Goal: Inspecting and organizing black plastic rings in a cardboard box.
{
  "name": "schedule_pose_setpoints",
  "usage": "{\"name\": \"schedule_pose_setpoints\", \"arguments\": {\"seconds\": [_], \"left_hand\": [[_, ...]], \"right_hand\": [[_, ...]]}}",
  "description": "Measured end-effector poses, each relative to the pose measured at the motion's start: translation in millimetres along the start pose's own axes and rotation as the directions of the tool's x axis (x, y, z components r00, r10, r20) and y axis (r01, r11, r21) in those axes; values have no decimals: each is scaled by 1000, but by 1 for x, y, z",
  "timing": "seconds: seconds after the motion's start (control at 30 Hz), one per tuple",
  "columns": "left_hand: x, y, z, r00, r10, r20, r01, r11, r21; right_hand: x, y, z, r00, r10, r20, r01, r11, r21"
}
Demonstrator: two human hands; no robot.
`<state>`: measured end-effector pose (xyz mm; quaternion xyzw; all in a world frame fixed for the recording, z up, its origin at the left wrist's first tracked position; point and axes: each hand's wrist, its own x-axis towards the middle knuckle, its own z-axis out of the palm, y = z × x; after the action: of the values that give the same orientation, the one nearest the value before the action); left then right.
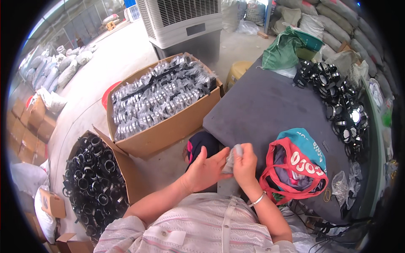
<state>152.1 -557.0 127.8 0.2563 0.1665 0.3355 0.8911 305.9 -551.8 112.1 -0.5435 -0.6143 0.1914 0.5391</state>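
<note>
Fingers of both hands pinched shut on small clear bag, just left of red tote bag on grey worktop.

Both hands pinch a small clear bag (crumpled) over the table.

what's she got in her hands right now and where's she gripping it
A small clear plastic bag, pinched between both hands: the right hand grips its upper end with the fingertips, the left hand supports its side. What is inside cannot be told.
</note>
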Motion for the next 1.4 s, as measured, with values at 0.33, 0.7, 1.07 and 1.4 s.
{"name": "schedule_pose_setpoints", "arguments": {"seconds": [0.33, 0.7, 1.07, 1.4], "left_hand": [[-1, 19, -14, 985, -95, 144, -35, 706, 707], [8, 1, -16, 998, 26, -51, 55, -666, 744], [21, -40, -68, 982, -181, 60, -172, -703, 690], [41, -72, -59, 997, -53, -61, -8, -814, 581]], "right_hand": [[-8, -30, 6, 923, -216, 317, 119, 947, 300], [-14, -18, 14, 836, -366, 409, 369, 926, 75], [-14, 15, 20, 832, -92, 548, 278, 922, -268], [-27, -32, 39, 667, -331, 667, 575, 798, -179]]}}
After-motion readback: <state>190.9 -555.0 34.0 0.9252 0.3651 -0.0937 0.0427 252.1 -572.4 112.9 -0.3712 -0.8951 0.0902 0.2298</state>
